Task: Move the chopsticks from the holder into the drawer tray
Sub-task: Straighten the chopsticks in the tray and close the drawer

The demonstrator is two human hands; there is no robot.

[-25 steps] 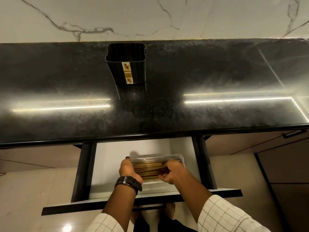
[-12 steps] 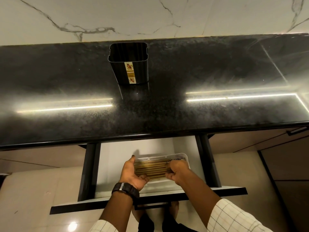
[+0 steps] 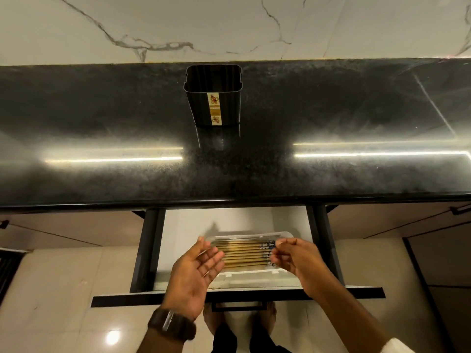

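Left hand (image 3: 195, 272) and right hand (image 3: 297, 258) open, empty, above chopsticks (image 3: 243, 253) in tray (image 3: 254, 278).

A person stands at a polished black stone countertop (image 3: 254, 174) with a white-lined pull-out drawer (image 3: 237, 296) open below its front edge. In the drawer, a clear plastic tray (image 3: 254, 275) holds a row of light wooden chopsticks (image 3: 242, 253) lying side by side, their patterned ends pointing right. The left hand (image 3: 193, 273), palm up with fingers spread and a dark wristwatch (image 3: 172, 326) on the wrist, hovers over the tray's left end. The right hand (image 3: 298, 258), fingers loosely curled and holding nothing, hangs over the right end. A black ribbed rectangular holder (image 3: 214, 98) bearing a gold flowered label stands upright near the marble-veined white wall (image 3: 229, 24).
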